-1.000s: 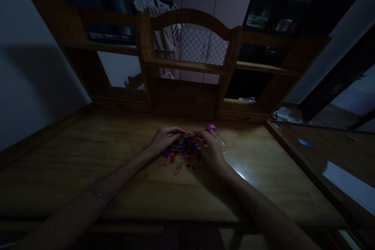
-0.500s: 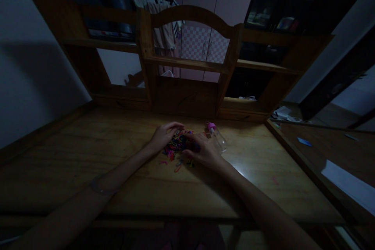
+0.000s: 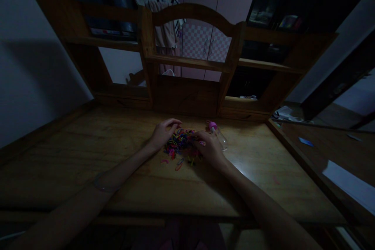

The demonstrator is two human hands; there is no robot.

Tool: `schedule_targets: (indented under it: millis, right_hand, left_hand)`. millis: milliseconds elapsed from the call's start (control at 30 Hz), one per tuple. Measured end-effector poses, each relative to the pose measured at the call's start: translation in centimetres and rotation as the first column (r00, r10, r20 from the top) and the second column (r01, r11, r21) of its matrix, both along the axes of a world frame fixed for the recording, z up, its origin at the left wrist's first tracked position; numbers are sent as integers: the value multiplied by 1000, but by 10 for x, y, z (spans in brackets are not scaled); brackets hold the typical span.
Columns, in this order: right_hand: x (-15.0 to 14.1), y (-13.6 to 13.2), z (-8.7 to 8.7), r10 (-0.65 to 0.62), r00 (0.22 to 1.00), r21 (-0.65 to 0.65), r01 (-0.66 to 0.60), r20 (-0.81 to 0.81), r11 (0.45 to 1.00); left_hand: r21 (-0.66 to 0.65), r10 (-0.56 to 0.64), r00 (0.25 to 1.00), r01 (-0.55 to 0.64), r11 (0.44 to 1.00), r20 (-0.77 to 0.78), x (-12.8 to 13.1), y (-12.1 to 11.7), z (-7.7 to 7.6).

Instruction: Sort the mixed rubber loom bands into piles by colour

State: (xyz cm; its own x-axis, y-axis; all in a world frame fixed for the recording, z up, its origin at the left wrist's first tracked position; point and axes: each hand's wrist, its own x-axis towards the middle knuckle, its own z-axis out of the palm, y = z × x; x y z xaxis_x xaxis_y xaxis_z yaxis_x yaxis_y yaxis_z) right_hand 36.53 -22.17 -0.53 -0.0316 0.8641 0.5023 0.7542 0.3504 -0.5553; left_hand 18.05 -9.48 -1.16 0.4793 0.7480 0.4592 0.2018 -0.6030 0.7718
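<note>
1. Loose bands (image 3: 179, 140) lie heaped mid-frame between two hands.
2. Left hand (image 3: 163, 134) curves at the heap's left edge; right hand (image 3: 213, 149) bends over its right. Whether either pinches a band cannot be told.
3. A bottle (image 3: 222, 140) crowds the right hand's outer side.
4. Desk (image 3: 131, 199) stretches wide both ways, front edge low in frame.

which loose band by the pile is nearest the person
The orange loop, in front of the grey loop; the pink band and yellow bands lie farther back.
</note>
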Motion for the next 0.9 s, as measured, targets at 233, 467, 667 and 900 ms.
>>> schedule_targets:
  millis: [233, 467, 667, 900]
  right_hand:
    - [5, 0, -1, -15, 996, 13, 16, -90, 1000]
    - [-2, -4, 9, -16, 995, -1, 16, 94, 1000]
    - [-9, 17, -16, -108, 994, -138, 103, -25, 985]
    - [-9, 6, -18, -113, 981, -134, 92, -159, 987]
  left_hand:
    - [35, -51, 997, 54, 998, -61, 1, -4, 5]
    - [-177, -182, 981, 167, 970, -71, 8, -1, -11]
    - [-327, -218, 972, 236, 915, 89, 25, -18, -20]
    - [-421, -24, 988, 88, 903, 154, 42, -66, -24]
